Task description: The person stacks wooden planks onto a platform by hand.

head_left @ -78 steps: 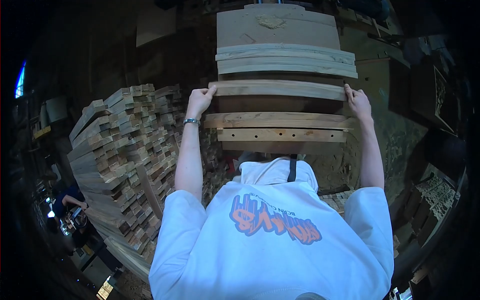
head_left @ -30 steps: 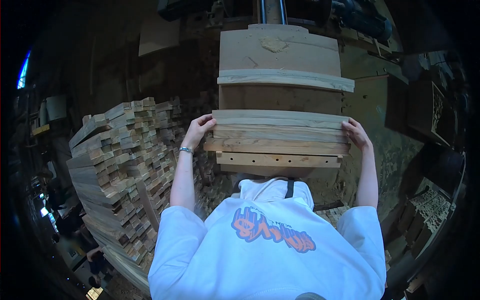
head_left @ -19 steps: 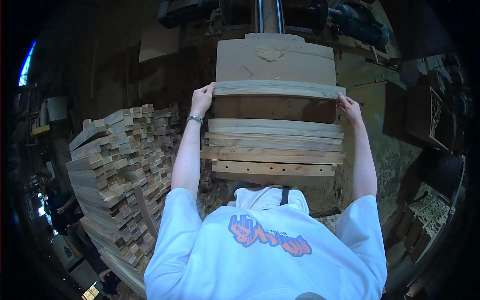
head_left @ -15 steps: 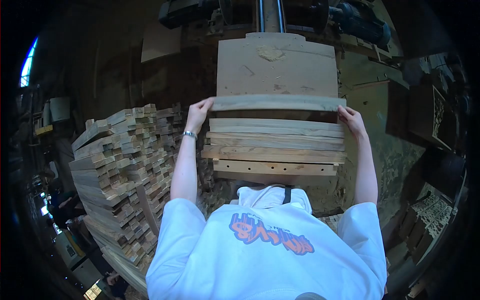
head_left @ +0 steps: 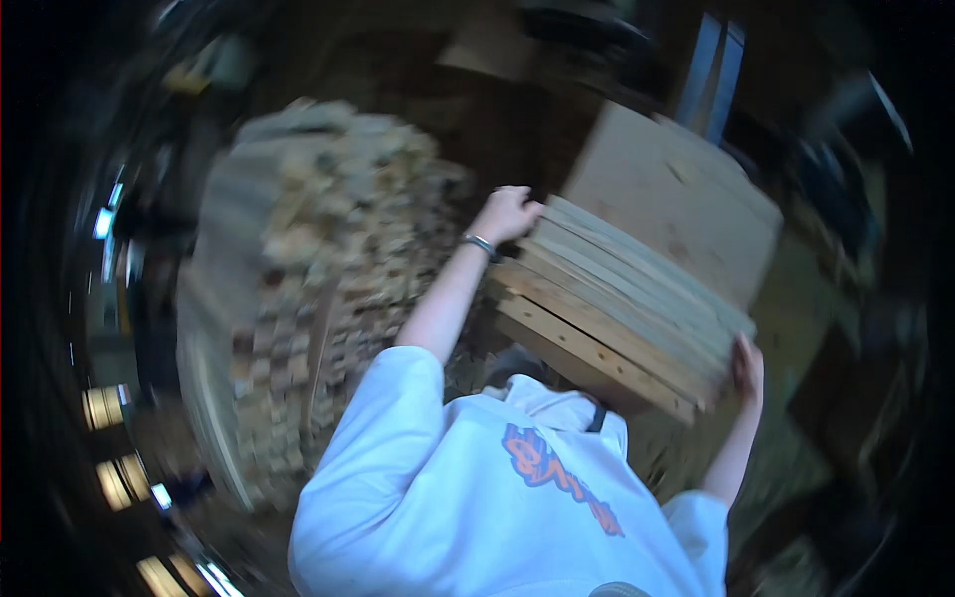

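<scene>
Several pale wooden strips [head_left: 637, 284] lie side by side, slanting down to the right, between a flat board [head_left: 686, 199] and a wooden rail with dark holes [head_left: 597, 353]. My left hand [head_left: 509, 214], with a metal band at the wrist, has its fingers curled at the upper left end of the farthest strip. At the right end of the strips is my right hand [head_left: 748, 370], its fingers close against them and blurred. Whether either hand still grips a strip is hard to make out.
A tall stack of wooden pieces [head_left: 328, 269] stands to the left of my left arm. Two metal rails [head_left: 711, 80] run beyond the board at the upper right. Dark machinery [head_left: 836, 199] is blurred at the right.
The view has turned, so the board and strips now slant and the stack appears nearer the middle. The strip that was held apart over the board now lies against the other strips.
</scene>
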The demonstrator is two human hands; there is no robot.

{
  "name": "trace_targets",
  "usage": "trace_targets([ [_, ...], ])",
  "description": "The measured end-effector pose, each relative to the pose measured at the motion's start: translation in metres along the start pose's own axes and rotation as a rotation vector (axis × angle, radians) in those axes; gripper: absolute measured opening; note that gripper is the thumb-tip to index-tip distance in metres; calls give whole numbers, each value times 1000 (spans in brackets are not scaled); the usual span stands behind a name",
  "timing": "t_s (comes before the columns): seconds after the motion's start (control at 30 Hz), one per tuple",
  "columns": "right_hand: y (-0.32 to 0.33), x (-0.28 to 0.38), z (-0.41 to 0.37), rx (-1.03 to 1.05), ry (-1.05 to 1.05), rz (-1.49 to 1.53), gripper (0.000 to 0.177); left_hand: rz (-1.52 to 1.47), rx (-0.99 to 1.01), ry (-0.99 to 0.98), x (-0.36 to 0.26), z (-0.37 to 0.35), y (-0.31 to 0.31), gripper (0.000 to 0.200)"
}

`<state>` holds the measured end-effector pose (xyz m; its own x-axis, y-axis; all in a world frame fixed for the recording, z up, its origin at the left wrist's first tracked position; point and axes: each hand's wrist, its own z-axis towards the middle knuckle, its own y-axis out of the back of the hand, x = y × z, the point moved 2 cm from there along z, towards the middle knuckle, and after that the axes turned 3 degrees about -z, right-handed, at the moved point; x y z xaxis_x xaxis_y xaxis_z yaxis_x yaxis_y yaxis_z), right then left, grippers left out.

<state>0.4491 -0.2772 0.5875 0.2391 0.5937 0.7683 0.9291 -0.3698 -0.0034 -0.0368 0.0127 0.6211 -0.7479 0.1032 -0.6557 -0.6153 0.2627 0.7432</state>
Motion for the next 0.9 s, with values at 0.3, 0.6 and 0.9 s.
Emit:
trace_targets([
  [0.3, 7, -4, 5, -113, 61, -106, 69, 375, -1175, 251, -56, -367, 315, 38],
  [0.6, -58, 30, 19, -285, 156, -515, 76, 855, -955, 1113, 201, -581, 416, 71],
  [0.9, -7, 27, 20, -358, 179, -723, 79, 724, -923, 220, 40, -478, 387, 55],
])
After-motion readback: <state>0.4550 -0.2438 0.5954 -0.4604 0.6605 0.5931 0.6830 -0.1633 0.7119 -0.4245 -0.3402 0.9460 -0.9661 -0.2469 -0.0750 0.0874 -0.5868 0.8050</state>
